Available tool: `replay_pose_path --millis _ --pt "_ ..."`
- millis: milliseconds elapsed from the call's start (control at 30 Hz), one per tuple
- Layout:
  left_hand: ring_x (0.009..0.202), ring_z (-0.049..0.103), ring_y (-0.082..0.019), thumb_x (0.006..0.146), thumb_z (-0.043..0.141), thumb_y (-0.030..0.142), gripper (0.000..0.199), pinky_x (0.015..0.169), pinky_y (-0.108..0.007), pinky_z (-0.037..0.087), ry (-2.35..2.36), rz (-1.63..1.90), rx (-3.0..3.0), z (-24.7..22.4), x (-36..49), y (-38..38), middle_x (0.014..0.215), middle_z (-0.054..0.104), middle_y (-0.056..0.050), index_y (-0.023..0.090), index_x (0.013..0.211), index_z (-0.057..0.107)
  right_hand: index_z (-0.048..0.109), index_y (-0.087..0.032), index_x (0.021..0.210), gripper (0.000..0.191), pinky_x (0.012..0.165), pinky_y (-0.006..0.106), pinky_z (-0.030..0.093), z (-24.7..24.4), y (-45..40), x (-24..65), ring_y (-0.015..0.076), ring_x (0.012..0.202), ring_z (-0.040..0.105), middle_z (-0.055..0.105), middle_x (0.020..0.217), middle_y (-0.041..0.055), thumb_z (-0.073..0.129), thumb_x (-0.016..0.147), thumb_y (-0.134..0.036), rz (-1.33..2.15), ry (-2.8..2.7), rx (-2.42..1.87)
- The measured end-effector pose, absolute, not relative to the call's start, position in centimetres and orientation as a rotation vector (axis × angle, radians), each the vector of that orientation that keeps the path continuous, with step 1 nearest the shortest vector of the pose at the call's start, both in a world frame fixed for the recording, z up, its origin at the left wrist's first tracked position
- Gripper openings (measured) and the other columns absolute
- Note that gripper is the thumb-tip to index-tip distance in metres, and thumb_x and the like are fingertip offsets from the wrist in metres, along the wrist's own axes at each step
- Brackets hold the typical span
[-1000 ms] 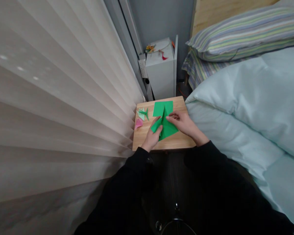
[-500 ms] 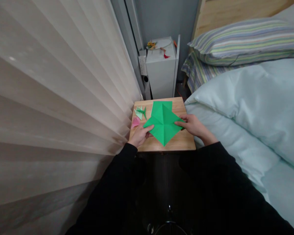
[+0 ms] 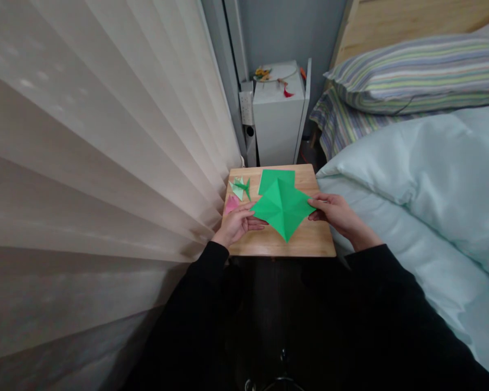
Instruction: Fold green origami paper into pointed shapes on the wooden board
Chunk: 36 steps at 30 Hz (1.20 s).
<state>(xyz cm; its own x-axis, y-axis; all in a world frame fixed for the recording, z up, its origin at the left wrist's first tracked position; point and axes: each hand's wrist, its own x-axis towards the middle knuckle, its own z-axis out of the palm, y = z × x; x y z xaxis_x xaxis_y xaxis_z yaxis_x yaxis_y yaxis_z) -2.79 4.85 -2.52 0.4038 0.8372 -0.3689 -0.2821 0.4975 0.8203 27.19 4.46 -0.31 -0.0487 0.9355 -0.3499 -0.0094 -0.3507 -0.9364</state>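
Note:
A green sheet of origami paper [image 3: 284, 209] with crossing creases is held up, one corner toward me, over a small wooden table [image 3: 264, 244]. My left hand [image 3: 238, 222] pinches its left corner, the other fingers stretched beneath. At the right corner my right hand [image 3: 334, 213] grips the paper between thumb and fingers. Behind it lies more green paper [image 3: 275, 176], partly covered by the held sheet. Left of that rest a light and dark green folded paper piece [image 3: 240, 188] and a pink folded paper piece [image 3: 231, 204], close to my left hand.
A pale pleated curtain [image 3: 126, 141] runs along the left side of the table. On the right is a bed with a light blue quilt [image 3: 432, 174] and a striped pillow [image 3: 415, 73]. Beyond the table stands a white cabinet [image 3: 279, 127] with small ornaments on top.
The view has shifted slightly, so the scene sits further right. The green sheet now bends more along its creases, and my left fingers are more extended under it. Both hands still hold its corners.

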Motion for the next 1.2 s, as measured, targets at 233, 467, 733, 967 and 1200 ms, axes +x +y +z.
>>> replay_pose_path --millis 233,467,733,967,1200 --pt "0.082 0.080 -0.025 0.077 0.061 0.012 0.037 0.081 -0.039 0.064 0.911 0.843 0.783 -3.3 -1.4 4.5 0.105 0.081 -0.016 0.008 0.109 0.077 0.074 -0.020 0.099 0.023 0.068 0.031 0.062 0.3 4.5 27.7 0.0194 0.069 0.076 0.078 0.076 0.0054 0.078 0.085 -0.037 1.615 -1.143 -1.339" --pt "0.079 0.076 -0.022 0.081 0.078 0.032 0.022 0.083 -0.042 0.064 1.197 0.910 1.238 -2.8 -0.9 4.9 0.105 0.081 -0.011 0.014 0.094 0.082 0.078 -0.021 0.087 0.046 0.070 0.034 0.061 -0.1 4.3 26.6 0.0231 0.084 0.071 0.077 0.087 0.0073 0.068 0.086 -0.066 1.440 -1.465 -1.318" --pt "0.078 0.073 -0.020 0.085 0.071 0.024 0.008 0.073 -0.033 0.061 1.245 0.897 1.632 -2.5 -0.2 4.1 0.090 0.077 -0.005 0.019 0.086 0.077 0.075 -0.020 0.089 0.018 0.075 0.037 0.057 -1.7 4.3 24.0 0.0229 0.078 0.071 0.078 0.083 0.0059 0.072 0.086 -0.038 1.087 -1.764 -1.352" --pt "0.093 0.073 -0.022 0.080 0.076 0.018 0.022 0.079 -0.032 0.059 1.220 0.965 1.680 -2.3 0.5 3.9 0.096 0.076 -0.005 0.019 0.101 0.070 0.070 -0.020 0.084 0.011 0.081 0.036 0.053 -1.7 3.9 23.0 0.0226 0.082 0.071 0.077 0.085 0.0053 0.062 0.090 -0.027 0.839 -1.872 -1.299" --pt "0.099 0.072 -0.030 0.089 0.069 0.031 0.014 0.097 -0.045 0.052 1.286 0.569 2.125 -3.0 0.2 3.5 0.095 0.080 -0.010 0.023 0.088 0.080 0.063 -0.022 0.082 0.009 0.072 0.033 0.049 -1.7 3.6 22.8 0.0217 0.076 0.067 0.071 0.079 0.0042 0.059 0.090 -0.023 0.672 -2.017 -1.328"
